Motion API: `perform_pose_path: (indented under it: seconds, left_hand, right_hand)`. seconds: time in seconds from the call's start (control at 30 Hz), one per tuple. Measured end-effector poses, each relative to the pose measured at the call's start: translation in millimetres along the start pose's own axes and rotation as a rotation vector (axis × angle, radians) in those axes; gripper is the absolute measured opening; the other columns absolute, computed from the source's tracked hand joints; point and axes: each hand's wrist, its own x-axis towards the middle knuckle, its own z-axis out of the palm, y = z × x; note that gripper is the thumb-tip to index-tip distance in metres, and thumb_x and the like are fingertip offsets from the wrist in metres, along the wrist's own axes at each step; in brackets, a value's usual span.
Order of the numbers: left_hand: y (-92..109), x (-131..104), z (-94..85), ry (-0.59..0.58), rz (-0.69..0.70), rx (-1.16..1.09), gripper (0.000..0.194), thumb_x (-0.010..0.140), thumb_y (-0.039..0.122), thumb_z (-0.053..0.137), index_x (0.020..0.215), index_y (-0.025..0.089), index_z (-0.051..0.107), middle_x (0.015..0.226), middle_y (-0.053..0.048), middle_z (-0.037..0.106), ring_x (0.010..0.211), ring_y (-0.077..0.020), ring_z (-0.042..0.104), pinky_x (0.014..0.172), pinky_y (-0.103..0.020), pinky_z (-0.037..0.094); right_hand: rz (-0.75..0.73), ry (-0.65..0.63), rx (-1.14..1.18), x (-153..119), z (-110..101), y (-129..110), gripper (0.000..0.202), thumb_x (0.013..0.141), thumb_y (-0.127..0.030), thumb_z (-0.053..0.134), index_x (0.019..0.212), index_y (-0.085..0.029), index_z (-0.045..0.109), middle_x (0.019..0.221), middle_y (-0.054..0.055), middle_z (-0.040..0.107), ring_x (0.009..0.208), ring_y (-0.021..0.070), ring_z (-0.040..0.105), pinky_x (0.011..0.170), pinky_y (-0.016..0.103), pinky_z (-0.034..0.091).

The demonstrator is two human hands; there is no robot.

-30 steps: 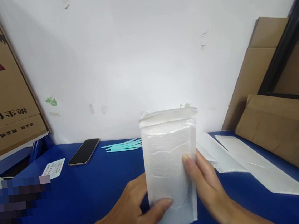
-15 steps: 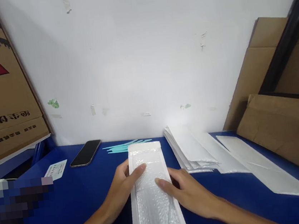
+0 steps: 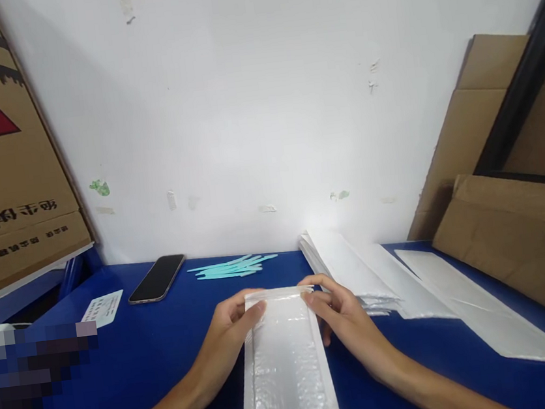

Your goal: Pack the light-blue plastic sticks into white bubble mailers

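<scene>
A white bubble mailer [image 3: 285, 367] stretches toward me over the blue table, its lower end cut off by the bottom of the view. My left hand [image 3: 237, 323] grips its far left corner, thumb on top and fingers behind. At the far right corner, my right hand [image 3: 337, 315] pinches the edge between thumb and fingers. The mailer's far end lies between both hands, and its bubbled surface faces up. Just beyond it rest several light-blue plastic strips [image 3: 230, 268]. Right of my right hand is a stack of white mailers [image 3: 346, 265].
A phone [image 3: 157, 278] and a printed card [image 3: 102, 309] lie on the blue table [image 3: 171, 347] at left. Another flat white mailer [image 3: 491, 311] lies at right, before a brown paper package [image 3: 517, 242]. Cardboard [image 3: 10, 149] stands at far left; a white wall [image 3: 261, 101] rises behind.
The mailer's far end has come down and nearer to me. My right hand has moved from the mailer's middle up to its far right corner. More of the blue strips shows.
</scene>
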Motion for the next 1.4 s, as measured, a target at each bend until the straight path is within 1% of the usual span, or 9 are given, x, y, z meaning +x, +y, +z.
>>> perform_pose_path:
  seconds: [0.1, 0.23, 0.33, 0.43, 0.57, 0.77, 0.97, 1.17, 1.4]
  left_hand:
    - [0.7, 1.2, -1.5, -0.032, 0.028, -0.019, 0.035, 0.086, 0.043, 0.068, 0.114, 0.022, 0.063, 0.077, 0.001, 0.064, 0.067, -0.0157, 0.055, 0.061, -0.024, 0.040]
    - [0.8, 0.4, -3.0, -0.029, 0.017, -0.029, 0.017, 0.089, 0.032, 0.058, 0.100, 0.021, 0.063, 0.072, 0.003, 0.057, 0.063, -0.0129, 0.049, 0.059, -0.022, 0.035]
    - [2.3, -0.8, -6.7, -0.092, 0.007, -0.142, 0.025, 0.080, 0.026, 0.051, 0.099, 0.018, 0.065, 0.073, 0.000, 0.058, 0.064, -0.0151, 0.051, 0.059, -0.024, 0.037]
    - [3.9, -0.3, -10.5, -0.139, 0.024, -0.181, 0.033, 0.084, 0.035, 0.045, 0.099, 0.015, 0.067, 0.070, -0.003, 0.059, 0.060, -0.0168, 0.051, 0.058, -0.027, 0.039]
    - [2.3, 2.6, -9.5, -0.049, 0.063, 0.025, 0.034, 0.091, 0.046, 0.054, 0.091, 0.016, 0.070, 0.073, -0.002, 0.062, 0.063, -0.0154, 0.052, 0.058, -0.025, 0.038]
    - [0.1, 1.3, -4.4, -0.116, 0.082, 0.059, 0.033, 0.089, 0.047, 0.063, 0.098, 0.017, 0.070, 0.086, -0.005, 0.069, 0.073, -0.0183, 0.059, 0.065, -0.026, 0.042]
    - [3.1, -1.2, -3.0, -0.129, 0.097, 0.038, 0.031, 0.088, 0.047, 0.063, 0.096, 0.018, 0.071, 0.085, -0.004, 0.068, 0.075, -0.0184, 0.059, 0.068, -0.027, 0.043]
    - [2.2, -6.6, 0.5, -0.149, -0.095, -0.154, 0.031, 0.087, 0.047, 0.064, 0.101, 0.019, 0.070, 0.083, -0.003, 0.068, 0.073, -0.0180, 0.059, 0.066, -0.026, 0.042]
    - [4.7, -10.6, 3.1, -0.206, -0.161, -0.294, 0.024, 0.088, 0.041, 0.065, 0.098, 0.019, 0.068, 0.079, -0.002, 0.065, 0.070, -0.0152, 0.056, 0.064, -0.025, 0.040]
  right_hand:
    - [0.005, 0.000, 0.015, -0.2, -0.3, -0.9, 0.030, 0.088, -0.049, 0.063, 0.101, -0.022, 0.062, 0.062, -0.006, 0.052, 0.053, 0.0101, 0.050, 0.046, 0.019, 0.041]
    - [0.015, 0.001, 0.072, -1.4, -2.7, -1.2, 0.022, 0.087, -0.041, 0.064, 0.095, -0.021, 0.065, 0.064, -0.004, 0.056, 0.054, 0.0101, 0.052, 0.047, 0.019, 0.040]
    - [-0.022, -0.054, 0.141, -3.0, -6.5, 1.1, 0.023, 0.089, -0.036, 0.056, 0.096, -0.018, 0.069, 0.077, 0.001, 0.064, 0.060, 0.0118, 0.058, 0.050, 0.020, 0.044]
    - [-0.071, -0.092, 0.175, -5.2, -8.3, 3.0, 0.033, 0.091, -0.038, 0.049, 0.097, -0.016, 0.072, 0.087, 0.007, 0.068, 0.062, 0.0145, 0.061, 0.049, 0.023, 0.046]
    - [-0.085, -0.057, 0.065, -9.3, -3.1, 0.2, 0.041, 0.096, -0.050, 0.047, 0.093, -0.017, 0.072, 0.078, 0.005, 0.064, 0.063, 0.0148, 0.059, 0.047, 0.022, 0.045]
    - [-0.066, -0.055, -0.035, -12.1, 5.0, -4.6, 0.028, 0.093, -0.048, 0.060, 0.109, -0.026, 0.056, 0.082, -0.003, 0.056, 0.057, 0.0089, 0.046, 0.047, 0.018, 0.039]
    - [-0.056, -0.152, -0.039, -14.7, 2.8, -9.2, 0.023, 0.094, -0.045, 0.056, 0.103, -0.025, 0.062, 0.074, -0.004, 0.049, 0.054, 0.0093, 0.046, 0.048, 0.020, 0.039]
    - [-0.083, -0.306, 0.237, -15.3, -5.8, -6.8, 0.044, 0.097, -0.040, 0.034, 0.109, -0.018, 0.071, 0.076, 0.003, 0.055, 0.062, 0.0139, 0.052, 0.054, 0.025, 0.045]
    - [-0.121, -0.309, 0.065, -17.4, -3.1, -12.8, 0.018, 0.087, -0.028, 0.061, 0.104, -0.026, 0.067, 0.085, 0.000, 0.056, 0.069, 0.0134, 0.052, 0.059, 0.024, 0.045]
